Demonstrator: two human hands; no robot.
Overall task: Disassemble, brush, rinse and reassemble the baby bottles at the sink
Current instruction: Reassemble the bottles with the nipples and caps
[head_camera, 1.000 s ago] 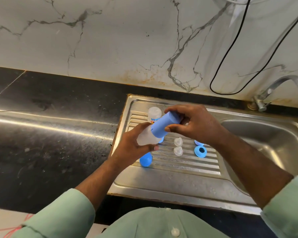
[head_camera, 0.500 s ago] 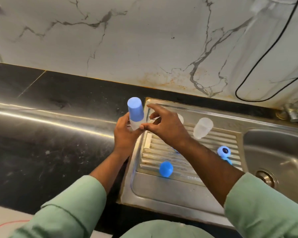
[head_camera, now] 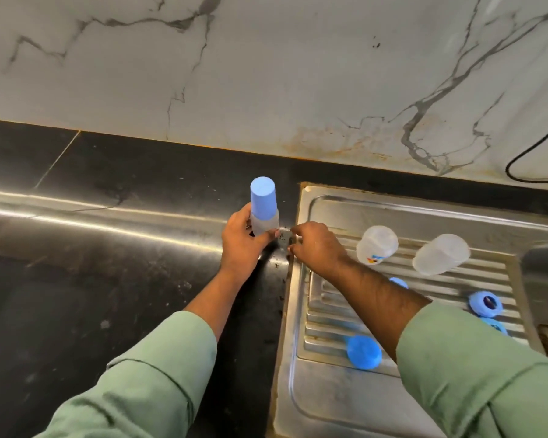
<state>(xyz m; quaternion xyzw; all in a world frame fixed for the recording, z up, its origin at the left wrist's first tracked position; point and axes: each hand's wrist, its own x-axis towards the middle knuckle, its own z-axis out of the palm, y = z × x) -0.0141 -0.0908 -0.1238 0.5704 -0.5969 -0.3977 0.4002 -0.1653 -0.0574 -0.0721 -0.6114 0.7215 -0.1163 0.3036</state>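
- Fingers point(head_camera: 268, 233) of the left hand point(head_camera: 239, 245) wrap a capped bottle point(head_camera: 263, 207), now upright on the black table just left of the drainboard point(head_camera: 329, 403); a second ago it was tilted over the drainboard.
- Right hand point(head_camera: 317, 246) has let go, fingers loosely curled, empty, beside the bottle.
- One bottle looks reassembled; two bare bottles point(head_camera: 377, 245) and blue parts point(head_camera: 363, 352) remain on the drainboard.
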